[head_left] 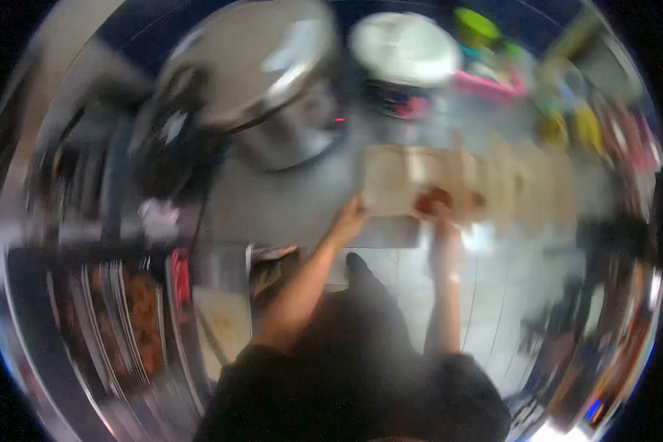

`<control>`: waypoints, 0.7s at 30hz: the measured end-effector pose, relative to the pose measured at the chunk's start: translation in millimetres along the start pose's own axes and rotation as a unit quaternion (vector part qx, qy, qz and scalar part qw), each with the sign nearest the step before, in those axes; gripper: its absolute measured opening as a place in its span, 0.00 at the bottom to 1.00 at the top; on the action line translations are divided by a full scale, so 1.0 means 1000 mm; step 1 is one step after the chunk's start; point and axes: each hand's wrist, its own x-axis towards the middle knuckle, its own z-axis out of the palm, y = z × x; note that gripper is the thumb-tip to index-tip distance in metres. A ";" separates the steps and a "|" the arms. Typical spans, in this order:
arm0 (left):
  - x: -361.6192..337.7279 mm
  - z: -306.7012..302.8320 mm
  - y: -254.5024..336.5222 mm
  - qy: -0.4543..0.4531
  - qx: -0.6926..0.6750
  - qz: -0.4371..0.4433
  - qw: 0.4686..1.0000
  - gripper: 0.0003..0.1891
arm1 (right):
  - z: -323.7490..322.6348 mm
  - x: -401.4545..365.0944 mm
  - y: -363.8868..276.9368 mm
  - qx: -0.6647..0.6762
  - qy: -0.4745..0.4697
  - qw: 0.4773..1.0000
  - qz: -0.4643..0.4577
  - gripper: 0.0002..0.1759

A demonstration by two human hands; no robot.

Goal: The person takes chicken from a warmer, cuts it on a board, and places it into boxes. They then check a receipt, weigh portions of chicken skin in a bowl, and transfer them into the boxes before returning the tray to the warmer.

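Observation:
My left hand (352, 214) closes on the near left corner of a tan, shallow box-like tray (387, 180) on the steel counter. At the tray's right side, my right hand (445, 225) has its fingers together on a reddish-brown piece (432, 199). Motion blur hides what kind of thing that piece is. A second reddish-brown patch (477, 200) shows just to the right. Several more pale tan trays (527, 180) continue in a row to the right, heavily smeared.
A large lidded steel pot (272, 66) stands at the back left. Beside it is a white-lidded tub (405, 51), then a pink basket (490, 87). Racked trays of browned food (144, 320) are low on the left. Pale tiled floor (486, 317) shows below the counter.

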 end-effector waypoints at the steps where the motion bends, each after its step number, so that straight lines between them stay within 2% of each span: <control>1: 0.040 0.017 -0.092 0.053 -0.042 0.121 0.990 0.30 | -0.023 -0.001 -0.019 0.006 -0.019 0.999 0.040 0.17; 2: 0.009 -0.002 -0.067 0.050 -0.035 0.076 0.995 0.34 | -0.030 -0.001 -0.047 0.177 0.000 0.984 0.031 0.17; 3: -0.022 -0.019 -0.041 0.046 -0.027 0.031 0.998 0.37 | -0.038 0.000 -0.074 0.368 0.016 0.930 0.018 0.17; 4: -0.041 -0.029 -0.049 0.097 -0.053 0.031 0.993 0.37 | -0.046 0.002 -0.100 0.521 0.026 0.853 0.000 0.18; 6: -0.082 -0.048 -0.071 0.175 -0.089 0.030 0.980 0.37 | -0.033 0.002 -0.137 0.432 -0.045 0.900 -0.012 0.18; 7: -0.105 -0.058 -0.090 0.198 -0.135 0.041 0.970 0.36 | -0.021 -0.004 -0.167 0.325 -0.009 0.935 -0.139 0.15; 8: -0.127 -0.066 -0.107 0.211 -0.180 0.058 0.959 0.35 | -0.012 -0.011 -0.197 0.211 0.042 0.940 -0.263 0.13; 10: -0.186 -0.080 -0.152 0.295 -0.166 0.064 0.939 0.31 | 0.037 -0.005 -0.247 0.133 -0.074 0.879 -0.451 0.10; 12: -0.257 -0.093 -0.156 0.379 -0.182 -0.005 0.907 0.27 | 0.083 -0.014 -0.306 0.171 -0.211 0.836 -0.477 0.11; 13: -0.293 -0.099 -0.161 0.424 -0.197 -0.033 0.883 0.25 | 0.105 -0.021 -0.330 0.169 -0.221 0.826 -0.490 0.11; 15: -0.350 -0.095 -0.176 0.505 -0.232 -0.061 0.829 0.23 | 0.139 -0.045 -0.371 0.187 -0.325 0.793 -0.481 0.12; 17: -0.417 -0.079 -0.194 0.574 -0.319 -0.103 0.747 0.22 | 0.148 -0.086 -0.402 0.213 -0.308 0.787 -0.491 0.12; 19: -0.470 -0.055 -0.210 0.671 -0.326 -0.111 0.657 0.22 | 0.154 -0.130 -0.425 0.252 -0.333 0.786 -0.456 0.13; 21: -0.504 -0.036 -0.224 0.758 -0.307 -0.106 0.565 0.22 | 0.167 -0.163 -0.426 0.427 -0.386 0.727 -0.373 0.15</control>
